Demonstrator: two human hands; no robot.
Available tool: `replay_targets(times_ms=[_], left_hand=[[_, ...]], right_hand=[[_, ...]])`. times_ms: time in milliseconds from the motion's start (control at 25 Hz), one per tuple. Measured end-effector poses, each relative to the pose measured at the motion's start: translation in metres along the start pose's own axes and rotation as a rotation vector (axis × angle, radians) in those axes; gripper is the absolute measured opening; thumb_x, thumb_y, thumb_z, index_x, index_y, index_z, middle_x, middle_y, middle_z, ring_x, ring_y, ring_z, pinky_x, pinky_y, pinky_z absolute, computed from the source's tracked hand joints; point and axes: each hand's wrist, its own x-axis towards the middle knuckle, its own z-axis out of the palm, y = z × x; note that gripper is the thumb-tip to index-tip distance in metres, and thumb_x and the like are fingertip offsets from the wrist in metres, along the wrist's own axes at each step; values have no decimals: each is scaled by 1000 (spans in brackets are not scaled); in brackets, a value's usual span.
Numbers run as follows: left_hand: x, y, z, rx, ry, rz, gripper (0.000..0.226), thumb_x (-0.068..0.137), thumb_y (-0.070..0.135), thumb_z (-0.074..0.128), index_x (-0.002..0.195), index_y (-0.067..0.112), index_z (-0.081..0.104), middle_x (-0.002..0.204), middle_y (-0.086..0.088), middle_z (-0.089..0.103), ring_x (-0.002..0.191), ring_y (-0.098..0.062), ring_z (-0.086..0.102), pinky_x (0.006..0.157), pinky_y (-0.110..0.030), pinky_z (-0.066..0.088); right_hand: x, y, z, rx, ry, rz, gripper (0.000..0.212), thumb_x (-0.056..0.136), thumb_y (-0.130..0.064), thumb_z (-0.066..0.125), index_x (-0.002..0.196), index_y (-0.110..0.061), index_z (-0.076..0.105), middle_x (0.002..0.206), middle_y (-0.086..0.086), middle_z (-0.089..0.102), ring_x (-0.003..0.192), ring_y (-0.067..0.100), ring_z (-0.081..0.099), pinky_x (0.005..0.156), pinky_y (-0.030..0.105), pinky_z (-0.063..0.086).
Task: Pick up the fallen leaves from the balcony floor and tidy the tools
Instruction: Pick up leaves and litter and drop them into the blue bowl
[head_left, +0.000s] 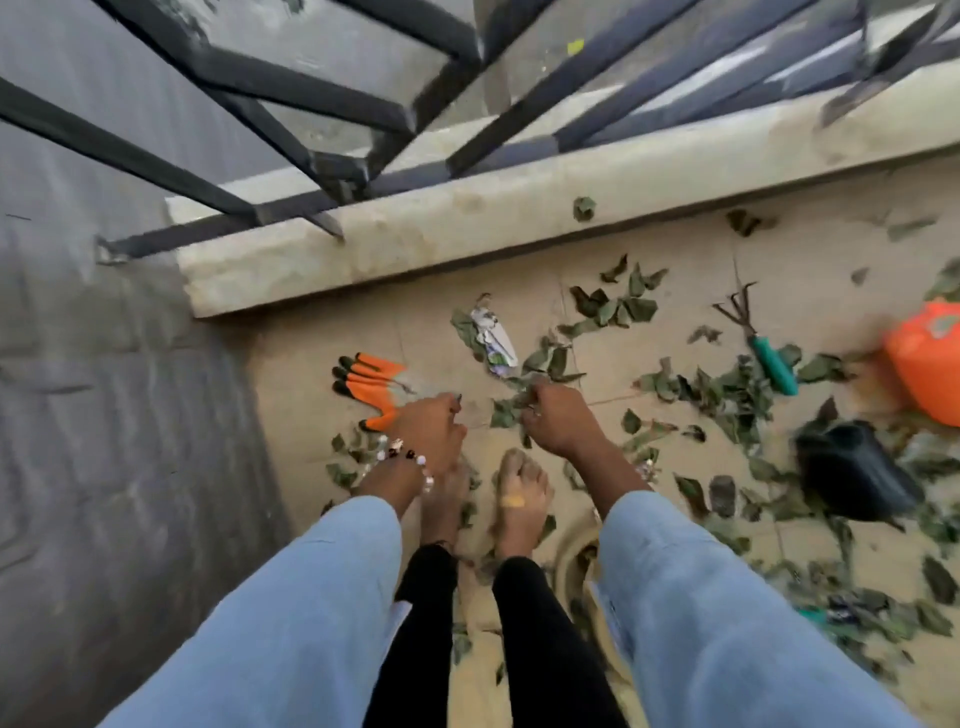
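Observation:
Green fallen leaves (722, 395) lie scattered over the tan balcony floor (810, 270), thickest at the centre and right. My right hand (558, 415) is curled around a bunch of leaves near the floor's middle. Just left of it, my left hand (434, 426), with a beaded bracelet on the wrist, hangs low with its fingers curled; whether it holds anything is not clear. An orange glove with black fingertips (371, 384) lies flat beside the left hand. A small hand rake with a green handle (763, 345) lies to the right among the leaves.
A low concrete kerb (467, 208) with a black metal railing (332, 104) bounds the far side. An orange container (930, 358) and a black bag (852, 470) sit at the right. A crumpled wrapper (493, 338) lies near the kerb. My bare feet (519, 499) stand among leaves.

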Motion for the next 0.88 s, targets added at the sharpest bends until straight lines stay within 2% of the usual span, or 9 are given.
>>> replay_targets(times_ms=[160, 240, 320, 440, 560, 640, 720, 800, 880], left_hand=[[86, -23, 53, -66, -63, -76, 39, 95, 26, 55, 132, 13, 53, 119, -9, 67, 115, -27, 57, 89, -29, 42], [111, -37, 75, -165, -68, -130, 38, 95, 25, 56, 131, 12, 54, 117, -9, 67, 113, -28, 58, 91, -31, 43], [125, -45, 87, -304, -36, -194, 33, 94, 24, 57, 125, 12, 57, 111, -9, 69, 109, -28, 60, 93, -34, 47], [141, -51, 96, -484, 40, -290, 31, 91, 37, 61, 115, 17, 62, 108, -6, 69, 103, -28, 63, 93, -38, 50], [138, -31, 85, -786, 30, -386, 49, 83, 55, 63, 120, 22, 58, 102, -3, 67, 95, -24, 64, 93, -43, 52], [133, -11, 77, -975, -9, -397, 51, 86, 52, 64, 125, 20, 56, 102, -5, 66, 92, -25, 63, 83, -44, 54], [124, 14, 72, -1023, -8, -353, 29, 93, 38, 60, 113, 17, 61, 103, -11, 67, 90, -31, 64, 77, -47, 55], [116, 32, 73, -921, -20, -293, 10, 97, 29, 56, 95, 21, 62, 104, -14, 67, 93, -34, 65, 83, -55, 53], [109, 46, 82, -777, -72, -209, 6, 97, 26, 56, 94, 24, 61, 99, -11, 67, 92, -32, 66, 88, -58, 52]], right_hand=[[94, 16, 55, -96, -71, -5, 44, 90, -21, 56, 132, -15, 49, 142, 21, 34, 129, 36, 37, 101, 38, 39], [126, 19, 76, -160, -92, 22, 49, 90, -19, 55, 137, -26, 45, 155, 15, 6, 139, 37, 16, 109, 45, 33], [144, 21, 86, -201, -93, 50, 50, 91, -20, 52, 139, -27, 41, 159, 8, -4, 142, 37, 5, 111, 53, 24], [149, 21, 96, -136, 50, 61, 47, 93, -19, 49, 138, -12, 42, 154, 6, 20, 136, 33, 23, 106, 52, 28], [117, 18, 96, 131, 381, 31, 30, 89, -13, 50, 116, -4, 61, 125, 11, 54, 114, 31, 49, 88, 39, 42], [80, 18, 95, 293, 374, -142, 21, 84, -10, 56, 99, -6, 69, 107, 11, 64, 100, 31, 58, 80, 34, 44], [40, 26, 93, 525, 249, -268, 15, 80, -6, 63, 90, -10, 73, 113, 6, 68, 102, 23, 61, 83, 27, 45], [6, 48, 88, 987, 163, -135, 12, 81, -7, 68, 86, -16, 75, 116, -2, 68, 107, 11, 62, 91, 22, 46], [-12, 87, 96, 1357, 343, 151, 11, 85, -10, 68, 83, -20, 73, 102, -3, 72, 99, 14, 66, 91, 29, 51]])
